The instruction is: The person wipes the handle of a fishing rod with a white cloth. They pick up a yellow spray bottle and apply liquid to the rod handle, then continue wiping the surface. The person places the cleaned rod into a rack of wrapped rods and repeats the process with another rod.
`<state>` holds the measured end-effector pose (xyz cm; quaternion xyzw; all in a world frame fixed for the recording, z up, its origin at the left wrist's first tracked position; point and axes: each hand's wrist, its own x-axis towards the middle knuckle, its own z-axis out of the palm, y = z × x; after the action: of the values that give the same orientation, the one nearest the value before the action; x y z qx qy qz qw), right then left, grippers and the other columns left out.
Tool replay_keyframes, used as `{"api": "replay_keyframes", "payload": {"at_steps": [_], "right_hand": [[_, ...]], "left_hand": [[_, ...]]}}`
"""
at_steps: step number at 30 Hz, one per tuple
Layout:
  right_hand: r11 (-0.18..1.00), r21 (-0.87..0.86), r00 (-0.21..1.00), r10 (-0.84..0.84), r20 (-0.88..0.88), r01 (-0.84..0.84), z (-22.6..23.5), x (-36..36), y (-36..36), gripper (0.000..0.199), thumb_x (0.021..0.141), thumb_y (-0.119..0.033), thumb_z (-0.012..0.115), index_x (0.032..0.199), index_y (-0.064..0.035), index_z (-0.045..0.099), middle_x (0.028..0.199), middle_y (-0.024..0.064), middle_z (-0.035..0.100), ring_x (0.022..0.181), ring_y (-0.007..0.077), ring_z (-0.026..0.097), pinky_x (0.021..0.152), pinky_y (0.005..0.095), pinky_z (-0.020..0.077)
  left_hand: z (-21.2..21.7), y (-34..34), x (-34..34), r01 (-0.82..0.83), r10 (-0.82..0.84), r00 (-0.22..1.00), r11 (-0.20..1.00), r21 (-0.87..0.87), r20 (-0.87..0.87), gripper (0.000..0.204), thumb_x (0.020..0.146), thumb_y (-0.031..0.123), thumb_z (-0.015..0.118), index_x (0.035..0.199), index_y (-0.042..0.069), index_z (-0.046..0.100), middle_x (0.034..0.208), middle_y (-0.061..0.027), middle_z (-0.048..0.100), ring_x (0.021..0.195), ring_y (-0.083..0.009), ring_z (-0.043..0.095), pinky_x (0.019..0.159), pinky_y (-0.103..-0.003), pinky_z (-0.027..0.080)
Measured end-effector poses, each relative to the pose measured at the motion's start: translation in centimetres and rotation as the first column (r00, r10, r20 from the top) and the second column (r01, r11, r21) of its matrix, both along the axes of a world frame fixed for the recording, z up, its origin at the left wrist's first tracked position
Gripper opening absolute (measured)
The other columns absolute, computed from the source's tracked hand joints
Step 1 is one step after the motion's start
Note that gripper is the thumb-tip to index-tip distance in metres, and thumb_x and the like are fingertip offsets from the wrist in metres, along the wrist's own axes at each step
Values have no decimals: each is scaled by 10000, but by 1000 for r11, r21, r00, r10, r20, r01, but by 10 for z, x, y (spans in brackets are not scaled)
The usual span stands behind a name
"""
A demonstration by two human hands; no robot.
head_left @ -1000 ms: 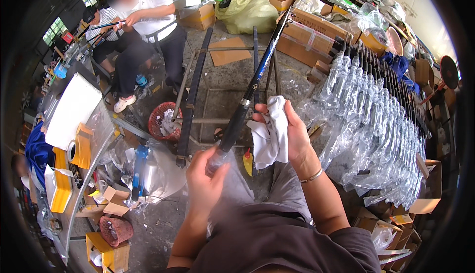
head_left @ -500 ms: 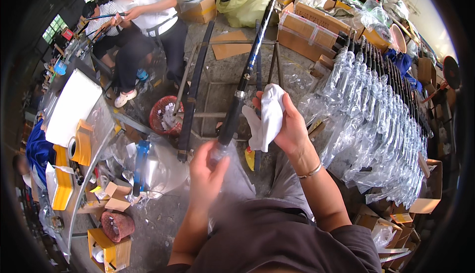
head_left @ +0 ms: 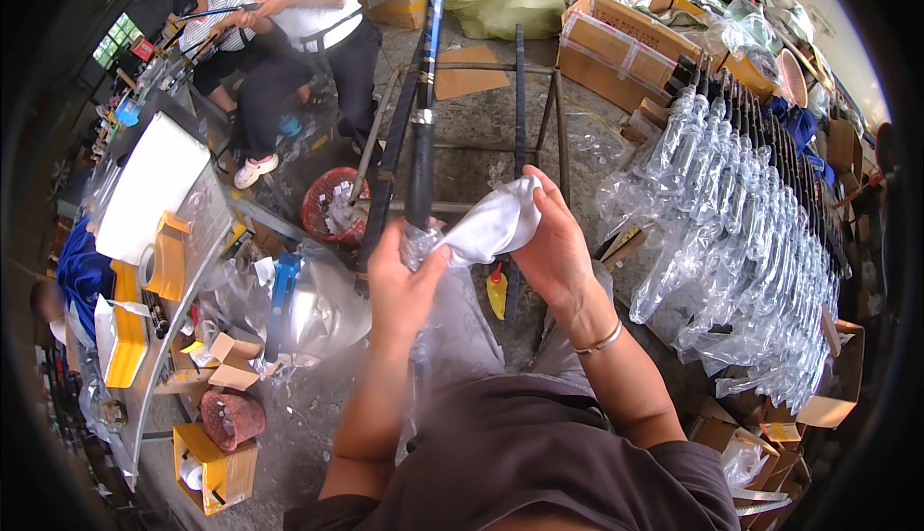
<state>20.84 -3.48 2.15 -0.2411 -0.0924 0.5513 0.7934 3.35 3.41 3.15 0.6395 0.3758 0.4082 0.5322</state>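
My left hand [head_left: 397,281] is wrapped round the lower grip of a fishing rod [head_left: 422,160], which stands nearly upright before me. Crumpled clear plastic [head_left: 420,244] covers the rod's lower end at that hand. A white cloth [head_left: 499,225] stretches from my left thumb across to my right hand [head_left: 561,252], whose fingers and thumb hold its far end. The cloth touches the plastic beside the rod.
A metal frame with dark padded bars [head_left: 520,107] stands ahead. Plastic-wrapped rods [head_left: 717,204] lean in a row at right. Left are a cluttered table [head_left: 197,233] and a red basket [head_left: 327,228]. A co-worker [head_left: 313,11] handles another rod at the far left.
The rod has swung left and more upright. The white cloth has moved from beside my right palm to span both hands, and my left hand has shifted slightly left and up.
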Motion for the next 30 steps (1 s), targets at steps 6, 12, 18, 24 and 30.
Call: {"api": "replay_keyframes", "payload": {"at_steps": [6, 12, 18, 24, 30], "right_hand": [[990, -86, 879, 141, 455, -115, -7, 8, -15, 546, 878, -34, 701, 1368, -41, 459, 1139, 76, 625, 1038, 166, 611, 920, 330, 509], [988, -127, 464, 156, 872, -94, -18, 15, -17, 308, 852, -104, 752, 1104, 13, 618, 1233, 69, 544, 1019, 131, 573, 836, 256, 498], [989, -124, 582, 148, 800, -82, -3, 11, -20, 187, 906, -151, 680, 980, 20, 665, 1198, 77, 564, 1054, 139, 545, 899, 287, 440], [995, 102, 883, -44, 467, -5, -7, 22, -20, 130, 875, -82, 672, 819, -57, 557, 1191, 137, 635, 957, 151, 603, 836, 318, 505], [996, -33, 753, -45, 656, 88, 9, 23, -18, 271, 855, -131, 744, 942, -98, 489, 867, 18, 593, 734, 103, 578, 658, 250, 482]], "left_hand": [[17, 6, -1, 13, -10, 999, 994, -106, 33, 279, 856, 13, 669, 1120, -8, 583, 891, -10, 623, 781, -66, 582, 707, -229, 486], [22, 2, 6, 48, -42, 997, 995, -92, 64, 272, 872, 3, 663, 1129, 9, 574, 860, 0, 607, 697, -58, 551, 623, -213, 441], [8, 8, -3, 31, -31, 1000, 998, -46, -2, 280, 875, 21, 675, 1131, 24, 561, 851, -22, 647, 619, -42, 519, 529, -191, 392], [-7, 7, -9, 105, -107, 992, 994, -24, -60, 266, 892, 39, 668, 1123, 18, 537, 884, -82, 697, 504, -16, 457, 423, -167, 342], [4, -7, -8, 205, -206, 978, 960, -189, 12, 415, 907, 66, 664, 1257, 29, 446, 891, -82, 654, 519, -35, 470, 428, -179, 356]]}}
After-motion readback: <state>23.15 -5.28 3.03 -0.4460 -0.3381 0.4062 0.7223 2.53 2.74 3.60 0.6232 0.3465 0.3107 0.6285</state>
